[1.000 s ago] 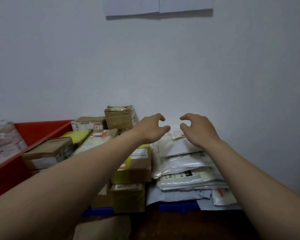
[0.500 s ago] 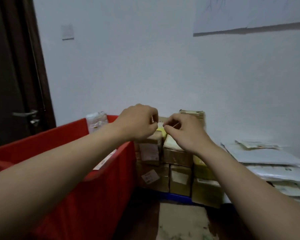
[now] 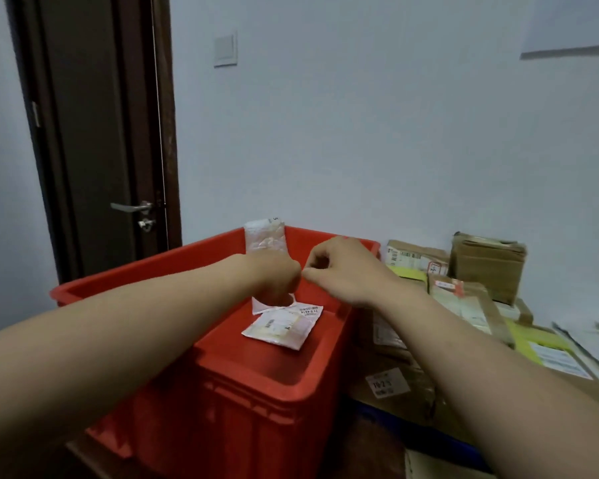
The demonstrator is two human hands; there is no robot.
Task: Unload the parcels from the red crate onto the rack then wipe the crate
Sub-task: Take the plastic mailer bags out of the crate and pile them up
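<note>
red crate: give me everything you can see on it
Red rectangular plastic crate, open-topped, thick rim, ribbed outer wall, upright beside stacked cardboard boxes. Flat white parcels lie on its floor; a bubble mailer leans against its far wall. Left hand and right hand hang over it.

Crate (image 3: 201,252) left of stacked boxes (image 3: 481,267); flat parcel (image 3: 281,330) inside, upright parcel (image 3: 265,236) against far wall; door (image 3: 94,133) behind

Bare arms and hands, nothing worn in view.
The left forearm (image 3: 118,326) and right forearm (image 3: 481,368) show plain uncovered skin from frame edge to wrist; the left hand (image 3: 277,274) and right hand (image 3: 346,274) are bare too.
</note>
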